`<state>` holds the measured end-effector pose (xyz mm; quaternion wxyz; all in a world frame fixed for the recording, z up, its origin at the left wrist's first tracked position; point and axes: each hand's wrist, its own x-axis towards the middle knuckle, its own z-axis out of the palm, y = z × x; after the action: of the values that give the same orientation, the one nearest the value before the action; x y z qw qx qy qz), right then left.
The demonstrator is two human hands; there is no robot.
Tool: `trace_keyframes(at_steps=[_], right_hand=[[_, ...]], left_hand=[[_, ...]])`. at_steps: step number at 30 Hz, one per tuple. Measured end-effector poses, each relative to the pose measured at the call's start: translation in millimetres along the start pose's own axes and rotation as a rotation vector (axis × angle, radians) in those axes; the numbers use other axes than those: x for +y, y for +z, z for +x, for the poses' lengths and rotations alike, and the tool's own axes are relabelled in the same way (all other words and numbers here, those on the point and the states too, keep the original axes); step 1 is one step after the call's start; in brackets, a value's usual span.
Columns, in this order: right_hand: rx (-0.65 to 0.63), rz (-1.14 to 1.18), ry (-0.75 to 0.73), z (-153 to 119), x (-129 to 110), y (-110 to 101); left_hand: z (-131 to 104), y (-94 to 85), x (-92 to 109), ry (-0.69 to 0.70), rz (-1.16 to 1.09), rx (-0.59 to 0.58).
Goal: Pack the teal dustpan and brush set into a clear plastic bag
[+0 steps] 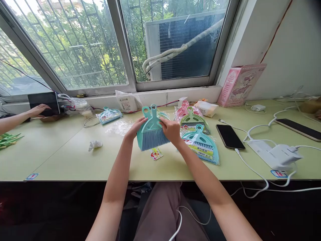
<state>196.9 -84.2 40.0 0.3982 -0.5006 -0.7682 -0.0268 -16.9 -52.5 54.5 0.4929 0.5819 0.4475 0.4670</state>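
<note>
Both hands are holding a teal mini brush-and-dustpan set upright above the pale green table, near its middle. The left hand is gripping the set's left edge, fingers curled round it. The right hand is closing on the right edge, thumb in front and fingers wrapped behind. The set's two looped handles are pointing up toward the window; the grey-blue bristles are pointing down, hanging just above a small printed label card lying on the table.

Just beside the right hand, three more sets are lying flat:
- a packaged teal set in clear wrap with a printed label, nearest the person
- a green set behind it, partly overlapped
- a pink set farthest back

A further packaged teal set is lying to the left near the window sill, with a loose sheet of clear wrap between it and the left hand. A crumpled white scrap is lying well apart on the left.

To the right, a black phone is lying face up – a white cable is running from it to a white charger block. A pink box is leaning against the wall.

At the far left, another person's hand is resting on a dark tablet
</note>
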Motion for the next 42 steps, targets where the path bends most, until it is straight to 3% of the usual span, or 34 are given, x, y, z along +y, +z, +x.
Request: trace_keyframes(at_steps=[4,10,14,19,25,36,42], right_hand=[[-0.002,-0.092,-0.017,-4,-5,-1],[0.086,-0.108,-0.004,-6,-6,-2],[0.165,-0.006,0.060,-1,-2,0],[-0.043,0.349,0.183,8,12,8],[0.070,0.632,0.369,11,20,19],[0.120,0.692,0.476,8,22,24],[0.163,0.738,0.485,8,19,26]], left_hand=[[-3,17.9,2,0.058,-0.013,-0.085],[-6,24.4,1,0.141,0.128,-0.153],[-6,27.8,1,0.182,0.227,-0.116],[-3,28.5,1,0.282,0.288,-0.042],[1,27.7,0,0.341,0.355,-0.012],[0,45.0,-3,0.328,0.175,0.093],[1,42.1,-2,0.348,0.201,0.098]])
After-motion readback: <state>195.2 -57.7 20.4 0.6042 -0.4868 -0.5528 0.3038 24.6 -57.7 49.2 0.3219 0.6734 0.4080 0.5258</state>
